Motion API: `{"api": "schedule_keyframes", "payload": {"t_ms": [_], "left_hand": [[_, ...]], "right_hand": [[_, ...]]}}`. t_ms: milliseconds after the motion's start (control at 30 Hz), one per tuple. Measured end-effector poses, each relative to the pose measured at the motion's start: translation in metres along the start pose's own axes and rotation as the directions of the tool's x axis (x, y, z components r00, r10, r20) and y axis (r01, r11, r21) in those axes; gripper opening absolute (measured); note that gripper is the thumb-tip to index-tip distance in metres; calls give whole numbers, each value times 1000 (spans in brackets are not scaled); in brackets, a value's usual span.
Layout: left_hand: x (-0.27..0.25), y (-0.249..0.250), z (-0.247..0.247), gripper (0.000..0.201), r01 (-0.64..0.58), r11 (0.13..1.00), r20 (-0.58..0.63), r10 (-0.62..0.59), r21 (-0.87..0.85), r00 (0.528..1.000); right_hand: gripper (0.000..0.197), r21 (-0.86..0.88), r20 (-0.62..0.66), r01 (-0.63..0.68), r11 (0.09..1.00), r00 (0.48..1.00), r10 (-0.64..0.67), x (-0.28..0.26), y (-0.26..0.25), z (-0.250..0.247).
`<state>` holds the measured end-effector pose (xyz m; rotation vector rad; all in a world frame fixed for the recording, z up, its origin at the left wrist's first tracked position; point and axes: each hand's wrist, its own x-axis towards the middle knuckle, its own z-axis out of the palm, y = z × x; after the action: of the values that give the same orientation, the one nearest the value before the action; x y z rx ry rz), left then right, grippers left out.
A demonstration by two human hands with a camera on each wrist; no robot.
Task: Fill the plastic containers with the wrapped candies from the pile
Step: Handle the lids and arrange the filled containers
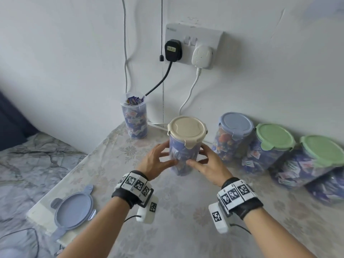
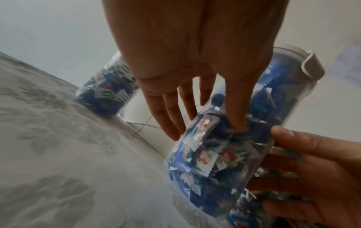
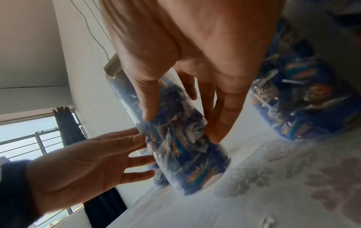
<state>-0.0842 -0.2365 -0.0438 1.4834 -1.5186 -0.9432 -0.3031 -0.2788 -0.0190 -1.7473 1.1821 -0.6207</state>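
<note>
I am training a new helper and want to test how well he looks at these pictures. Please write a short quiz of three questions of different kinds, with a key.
1. True or false: the jar between the two hands has a green lid.
2. Which jar has no lid on? A) the one by the wall under the black plug B) the one furthest right C) the one in the hands
3. Fill in: the loose blue lid lies near the table's ___ edge.

Key:
1. False. Its lid is beige; the left hand and right hand hold its sides.
2. A, the open jar, full of candies.
3. Left.
</note>
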Motion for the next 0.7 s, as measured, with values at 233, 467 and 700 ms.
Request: {"api": "schedule_keyframes", "payload": {"t_ms": [233, 467, 700], "left_hand": [[82, -6, 14, 63, -64, 989, 100, 51, 132, 994], [123, -15, 19, 64, -117, 977, 143, 92, 178, 985], [129, -14, 20, 60, -97, 982, 157, 72, 164, 985]], "right_hand": [[79, 1, -147, -62, 998, 987, 62, 49, 17, -8], [82, 47, -238, -124, 991, 962, 132, 79, 35, 2], [86, 23, -309, -109, 994, 944, 111, 88, 44, 12]]}}
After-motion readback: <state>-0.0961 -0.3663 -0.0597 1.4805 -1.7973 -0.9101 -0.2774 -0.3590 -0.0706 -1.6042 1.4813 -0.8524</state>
